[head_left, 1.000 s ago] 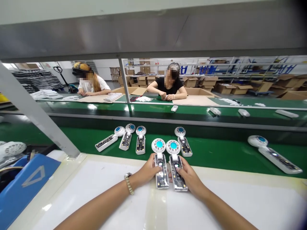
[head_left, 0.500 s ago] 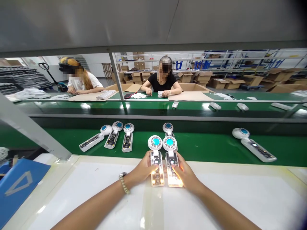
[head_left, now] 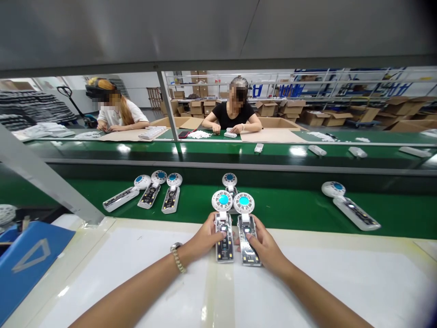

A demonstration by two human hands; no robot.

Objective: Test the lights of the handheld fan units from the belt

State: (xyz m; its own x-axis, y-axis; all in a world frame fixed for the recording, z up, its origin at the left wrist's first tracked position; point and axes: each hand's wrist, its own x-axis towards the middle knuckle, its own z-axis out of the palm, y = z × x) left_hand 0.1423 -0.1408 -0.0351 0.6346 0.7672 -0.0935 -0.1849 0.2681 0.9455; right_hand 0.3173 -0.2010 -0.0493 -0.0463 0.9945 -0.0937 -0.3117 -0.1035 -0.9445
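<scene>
My left hand [head_left: 205, 238] is closed around a white handheld device [head_left: 224, 253] with a round, slotted, blue-centred head. Its clear body shows a dark circuit board, and my thumb presses on its upper middle. My right hand [head_left: 269, 248] grips a second device of the same kind [head_left: 251, 256], thumb also on the board side. Both are held upright side by side, heads close together, over the near edge of the white worktop. Behind them, another such device [head_left: 229, 179] lies on the green belt, partly hidden by the two heads.
Three similar devices [head_left: 171, 199] lie on the green belt [head_left: 287, 205] to the left, and one [head_left: 358, 213] to the right. A slanted metal post [head_left: 51, 182] and a blue bin [head_left: 34, 269] stand at left. Across the line, two people [head_left: 234, 114] sit working with white parts.
The warm lights on both held devices have gone out. Devices on the near belt have shifted left, while white parts on the far belt have shifted right. Both hands keep their grip.
</scene>
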